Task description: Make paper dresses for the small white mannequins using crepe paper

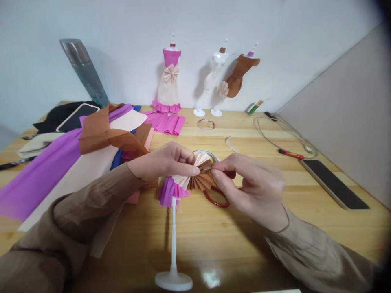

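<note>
A small white mannequin stand [173, 244] rises from a round base near the table's front edge. Its top carries pleated crepe paper: a beige and brown fan [200, 177] over a purple and pink frill [170, 191]. My left hand [163, 162] is closed, pinching the left side of the fan. My right hand [252, 187] pinches the fan's right edge with thumb and forefinger. A red ring, perhaps a scissor handle [217, 198], lies under my right hand.
Sheets of purple, brown, beige and pink crepe paper [91, 142] lie at the left. Three dressed mannequins [169, 81] stand by the wall. A phone [333, 183], a cable [284, 140], a tape roll [206, 124] and a metal bottle [84, 71] share the wooden table [232, 240].
</note>
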{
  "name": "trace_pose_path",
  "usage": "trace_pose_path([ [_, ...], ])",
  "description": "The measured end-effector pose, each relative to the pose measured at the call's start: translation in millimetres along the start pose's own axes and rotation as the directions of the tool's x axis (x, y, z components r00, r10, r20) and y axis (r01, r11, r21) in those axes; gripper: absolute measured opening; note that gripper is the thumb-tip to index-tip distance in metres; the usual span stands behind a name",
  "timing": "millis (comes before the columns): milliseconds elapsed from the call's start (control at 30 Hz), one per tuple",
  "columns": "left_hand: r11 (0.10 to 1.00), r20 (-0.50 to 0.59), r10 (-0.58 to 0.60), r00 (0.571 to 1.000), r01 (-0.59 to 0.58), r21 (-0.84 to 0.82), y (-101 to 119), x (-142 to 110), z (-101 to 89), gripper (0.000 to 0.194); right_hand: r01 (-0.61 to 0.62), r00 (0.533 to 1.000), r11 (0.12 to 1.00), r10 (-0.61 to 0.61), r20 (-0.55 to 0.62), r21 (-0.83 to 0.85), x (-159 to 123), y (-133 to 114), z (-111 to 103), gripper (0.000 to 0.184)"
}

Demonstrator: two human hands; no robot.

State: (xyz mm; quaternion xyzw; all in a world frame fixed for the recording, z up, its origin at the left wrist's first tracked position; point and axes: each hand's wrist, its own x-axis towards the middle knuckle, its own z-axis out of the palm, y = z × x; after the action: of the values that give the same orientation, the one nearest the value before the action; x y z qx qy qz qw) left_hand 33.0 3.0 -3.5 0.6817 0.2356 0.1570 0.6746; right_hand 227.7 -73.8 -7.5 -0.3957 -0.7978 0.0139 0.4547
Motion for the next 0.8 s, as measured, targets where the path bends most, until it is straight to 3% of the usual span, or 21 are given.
trace_pose_path([
  [200, 1.0, -0.026, 0.021, 0.999, -0.021, 0.008, -3.1, 0.8, -2.7, 0.031, -0.065, 0.998, 0.985, 0.063, 0.022, 0.16, -0.5, 5.6, -5.7, 0.009],
  [367, 0.999, -0.018, 0.025, 1.0, -0.026, -0.025, -4.5, 0.9, -2.7, 0.032, 0.038, 0.996, 0.999, -0.038, 0.085, 0.005, 3.0, 4.3, -7.2, 0.016],
  [467, 0.999, -0.01, 0.023, 1.0, -0.024, -0.032, -3.7, 1.1, -2.3, 0.03, 0.069, 0.994, 0.995, -0.063, 0.092, -0.066, 4.7, 3.2, -6.2, 0.012],
  [800, 0.999, -0.006, 0.027, 1.0, -0.027, -0.035, -7.4, 2.7, -4.9, 0.032, 0.105, 0.991, 0.994, -0.104, 0.081, -0.008, 3.7, 4.7, -6.2, 0.014],
])
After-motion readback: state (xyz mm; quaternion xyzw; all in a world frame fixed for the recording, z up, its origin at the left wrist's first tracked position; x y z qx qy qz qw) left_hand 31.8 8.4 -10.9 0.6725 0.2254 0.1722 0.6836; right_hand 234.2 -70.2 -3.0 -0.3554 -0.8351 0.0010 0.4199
